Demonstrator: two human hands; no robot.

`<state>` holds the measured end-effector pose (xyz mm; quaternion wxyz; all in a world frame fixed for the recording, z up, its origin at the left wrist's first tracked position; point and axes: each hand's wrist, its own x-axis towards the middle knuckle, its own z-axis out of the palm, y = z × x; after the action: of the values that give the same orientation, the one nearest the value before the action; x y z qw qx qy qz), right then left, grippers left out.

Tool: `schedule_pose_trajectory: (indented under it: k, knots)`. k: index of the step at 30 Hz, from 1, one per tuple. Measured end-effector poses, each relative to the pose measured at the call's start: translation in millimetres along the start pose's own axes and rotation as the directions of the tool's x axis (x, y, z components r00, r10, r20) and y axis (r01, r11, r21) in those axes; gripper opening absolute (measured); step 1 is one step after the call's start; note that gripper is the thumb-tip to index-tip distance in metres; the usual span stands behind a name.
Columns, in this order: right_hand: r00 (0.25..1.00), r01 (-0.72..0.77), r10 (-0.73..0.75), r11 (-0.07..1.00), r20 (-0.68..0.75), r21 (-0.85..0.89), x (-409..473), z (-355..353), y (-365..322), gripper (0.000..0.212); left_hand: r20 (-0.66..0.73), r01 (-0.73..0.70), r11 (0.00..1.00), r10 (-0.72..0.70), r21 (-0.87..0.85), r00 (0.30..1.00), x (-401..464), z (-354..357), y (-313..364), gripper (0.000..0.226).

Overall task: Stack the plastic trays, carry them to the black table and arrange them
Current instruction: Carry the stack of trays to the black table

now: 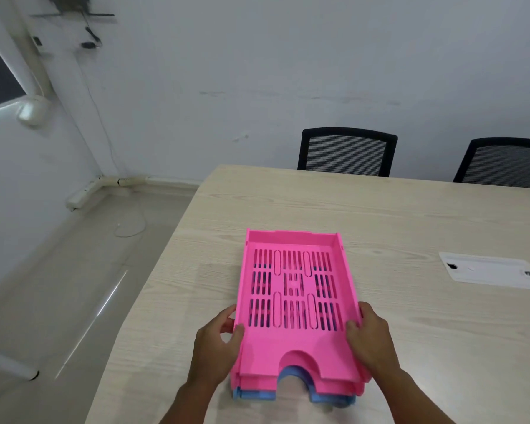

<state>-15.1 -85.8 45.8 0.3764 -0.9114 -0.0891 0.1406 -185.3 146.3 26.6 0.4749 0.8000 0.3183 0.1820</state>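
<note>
Wood-grain table fills most of the view, with two black mesh chairs behind its far edge and a white flat plate lying well apart at the right. Near the front edge sits the stack of plastic trays — a pink one on top, another pink under it, and a blue tray showing at the bottom cut-out. The left hand is closed on the left wall, thumb inside the rim; the right hand is closed on the right wall the same way. Stacking looks finished, I think — the next move needs a level lift with both hands. No black table is visible here.
</note>
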Motion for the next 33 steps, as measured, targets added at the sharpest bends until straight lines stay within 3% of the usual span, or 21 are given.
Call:
schedule_pose_trajectory:
  k: [5,10,13,21,25,27,30,33]
  knots:
    - [0.999,0.006,-0.005,0.999,-0.037,0.043,1.0,1.0,3.2,0.011,-0.019,0.048,0.998,-0.049,-0.043,0.999,10.0,-0.1,-0.8,0.018]
    - [0.996,-0.032,0.044,0.986,-0.073,0.162,8.5,5.8,10.3,0.032,0.025,0.195,0.970,-0.194,-0.146,0.981,24.0,6.3,-0.3,0.030]
    - [0.994,-0.100,0.109,0.964,-0.022,0.246,11.7,7.3,12.3,0.042,0.065,0.268,0.937,-0.260,-0.225,0.964,31.8,10.4,-4.0,0.032]
    - [0.969,-0.246,0.225,0.873,0.098,0.421,17.2,1.8,21.3,0.034,0.228,0.424,0.849,-0.367,-0.314,0.902,38.4,12.2,-4.3,0.023]
    - [0.967,-0.256,0.226,0.833,0.120,0.491,23.6,-1.5,22.3,0.029,0.324,0.484,0.830,-0.394,-0.276,0.860,44.1,14.5,-8.0,0.037]
    - [0.965,-0.261,0.210,0.811,0.157,0.523,26.0,1.1,24.2,0.029,0.370,0.499,0.822,-0.389,-0.274,0.844,50.9,14.8,-12.0,0.057]
    - [0.924,-0.371,0.223,0.723,0.311,0.583,29.5,8.0,30.9,0.049,0.475,0.553,0.790,-0.392,-0.265,0.788,58.3,16.8,-25.2,0.084]
    - [0.865,-0.483,0.213,0.597,0.454,0.640,31.6,8.4,32.5,0.063,0.572,0.626,0.735,-0.404,-0.263,0.714,51.7,16.2,-8.7,0.059]
